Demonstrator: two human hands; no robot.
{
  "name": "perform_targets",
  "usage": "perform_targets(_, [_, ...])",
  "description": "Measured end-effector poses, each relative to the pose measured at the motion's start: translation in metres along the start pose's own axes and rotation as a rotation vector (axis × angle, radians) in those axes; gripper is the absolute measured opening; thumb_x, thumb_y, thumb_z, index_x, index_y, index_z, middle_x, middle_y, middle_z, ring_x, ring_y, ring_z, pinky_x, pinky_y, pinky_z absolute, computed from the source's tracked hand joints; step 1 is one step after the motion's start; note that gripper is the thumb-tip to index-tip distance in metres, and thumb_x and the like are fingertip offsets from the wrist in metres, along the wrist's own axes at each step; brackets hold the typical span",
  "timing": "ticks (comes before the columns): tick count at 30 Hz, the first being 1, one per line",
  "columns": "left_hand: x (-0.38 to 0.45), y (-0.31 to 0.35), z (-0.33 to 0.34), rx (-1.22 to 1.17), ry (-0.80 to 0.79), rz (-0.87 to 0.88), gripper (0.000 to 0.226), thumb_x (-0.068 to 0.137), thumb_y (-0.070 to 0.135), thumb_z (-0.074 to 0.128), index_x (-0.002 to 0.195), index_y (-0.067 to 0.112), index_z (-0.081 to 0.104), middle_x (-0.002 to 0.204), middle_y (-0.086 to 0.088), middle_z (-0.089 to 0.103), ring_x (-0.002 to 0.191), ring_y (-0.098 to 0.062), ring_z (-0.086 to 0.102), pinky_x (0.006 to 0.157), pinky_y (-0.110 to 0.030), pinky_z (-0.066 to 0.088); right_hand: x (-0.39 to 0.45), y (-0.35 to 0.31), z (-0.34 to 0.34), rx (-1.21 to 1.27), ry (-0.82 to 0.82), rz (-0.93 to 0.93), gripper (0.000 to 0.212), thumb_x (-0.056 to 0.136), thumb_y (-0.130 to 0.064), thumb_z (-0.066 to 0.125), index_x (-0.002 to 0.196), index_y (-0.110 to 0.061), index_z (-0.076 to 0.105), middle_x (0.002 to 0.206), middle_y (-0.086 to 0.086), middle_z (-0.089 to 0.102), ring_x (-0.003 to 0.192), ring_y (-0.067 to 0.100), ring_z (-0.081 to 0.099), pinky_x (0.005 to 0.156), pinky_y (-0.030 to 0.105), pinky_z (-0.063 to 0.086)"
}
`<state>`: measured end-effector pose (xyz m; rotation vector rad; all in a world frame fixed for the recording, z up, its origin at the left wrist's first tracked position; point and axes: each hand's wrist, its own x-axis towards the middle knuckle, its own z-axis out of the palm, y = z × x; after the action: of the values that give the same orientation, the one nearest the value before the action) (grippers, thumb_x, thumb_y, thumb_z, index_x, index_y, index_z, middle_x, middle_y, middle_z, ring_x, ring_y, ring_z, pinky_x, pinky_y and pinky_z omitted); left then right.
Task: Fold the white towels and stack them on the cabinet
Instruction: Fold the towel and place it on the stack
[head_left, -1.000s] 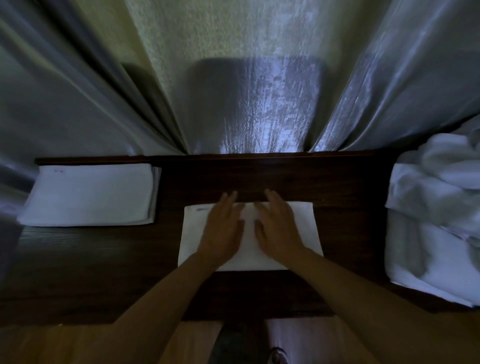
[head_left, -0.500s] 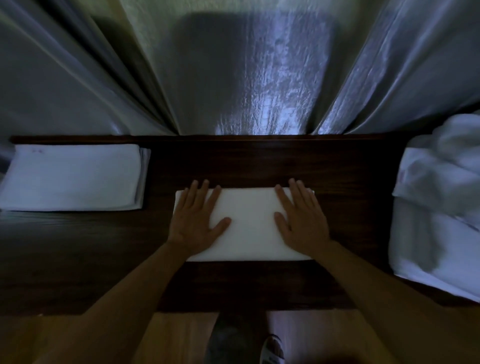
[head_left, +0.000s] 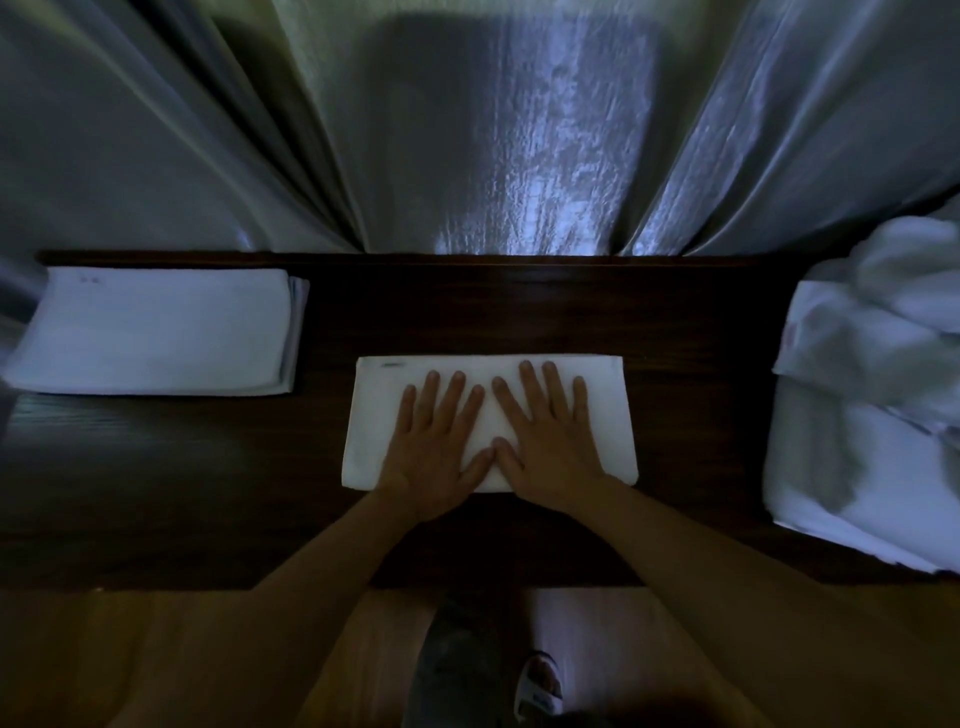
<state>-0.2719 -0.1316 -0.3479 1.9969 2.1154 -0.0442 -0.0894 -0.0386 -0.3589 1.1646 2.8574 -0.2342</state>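
A folded white towel (head_left: 602, 395) lies flat in the middle of the dark wooden cabinet (head_left: 519, 306). My left hand (head_left: 434, 444) and my right hand (head_left: 548, 434) press flat on it side by side, fingers spread, thumbs touching near its front edge. Neither hand grips anything. At the left end of the cabinet sits a stack of folded white towels (head_left: 156, 332). A heap of unfolded white towels (head_left: 872, 374) covers the right end.
Grey curtains (head_left: 493, 130) hang right behind the cabinet's back edge. Bare dark wood shows between the folded towel and each pile. Below the front edge are a wooden floor (head_left: 156, 654) and my sandalled foot (head_left: 537, 686).
My hands were together, slid apart to the towel's left and right ends, and have come back together at its centre. The towel stays flat in place.
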Motion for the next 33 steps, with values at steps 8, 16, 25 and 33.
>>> perform_targets(8, [0.004,-0.047,0.003,0.014,0.022,-0.066,0.099,0.083,0.090,0.024,0.161,0.035,-0.004,0.171,-0.003,-0.007,0.156,-0.034,-0.011,0.124,-0.060,0.004,0.006,0.043,0.006,-0.037,0.062,0.053,0.081,0.094,-0.073,0.026,0.162,-0.034,0.005,0.171,0.006,0.000,0.157,0.031,-0.004,0.123,0.060,0.003])
perform_targets(16, [-0.013,-0.101,-0.024,-0.119,-0.116,-0.142,0.091,0.093,0.077,0.027,0.160,0.032,-0.013,0.169,0.001,-0.015,0.156,-0.028,-0.012,0.126,-0.052,0.003,0.004,0.069,-0.026,-0.019,-0.024,0.097,0.065,0.100,-0.054,0.025,0.161,-0.030,0.021,0.168,0.010,0.019,0.155,0.029,0.015,0.121,0.062,0.010])
perform_targets(25, [0.052,-0.132,-0.078,-0.091,-0.148,-0.231,0.049,0.099,0.043,0.057,0.140,0.018,0.053,0.141,-0.011,0.055,0.132,-0.035,0.045,0.110,-0.048,0.039,0.072,0.122,-0.086,0.388,-0.353,0.461,0.047,0.082,-0.023,0.075,0.125,-0.014,0.060,0.126,0.015,0.060,0.105,0.026,0.058,0.084,0.028,0.046])
perform_targets(33, [0.071,-0.142,-0.094,-0.243,-0.416,-0.246,0.042,0.095,0.041,0.066,0.128,0.014,0.059,0.132,-0.006,0.052,0.119,-0.024,0.052,0.089,-0.029,0.039,0.090,0.128,-0.104,0.504,-0.553,0.436,0.033,0.083,-0.016,0.080,0.111,-0.013,0.061,0.109,0.009,0.060,0.092,0.023,0.059,0.059,0.029,0.050])
